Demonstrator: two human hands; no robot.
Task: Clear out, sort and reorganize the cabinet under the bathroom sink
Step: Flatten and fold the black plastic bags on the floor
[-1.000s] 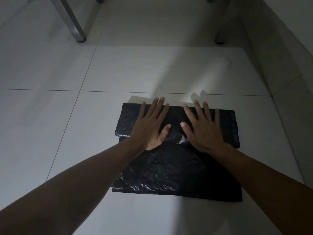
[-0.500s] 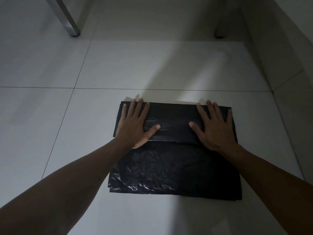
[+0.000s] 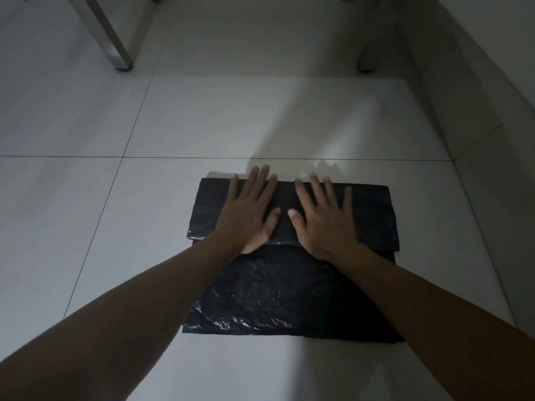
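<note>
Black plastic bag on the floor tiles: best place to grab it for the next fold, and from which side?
Probably the near edge of the black plastic bag, pinched at its two corners from the person's own side. That half lies flat and bare, while the left hand and right hand press flat on the folded far flap. The thin film likely needs both corners lifted together.

Your body, as catalogued from the head view:

- Your bare left hand (image 3: 251, 210): five fingers and thumb all in view, nails short, no ring, no glove.
- Your bare right hand (image 3: 324, 219): likewise unadorned, nails short, thumbnail catching a little light.
- Your two forearms: bare from wrist to the frame's lower edge, with no sleeve, cuff, watch or band showing on either.

Dim lighting hides finer surface detail.
</note>
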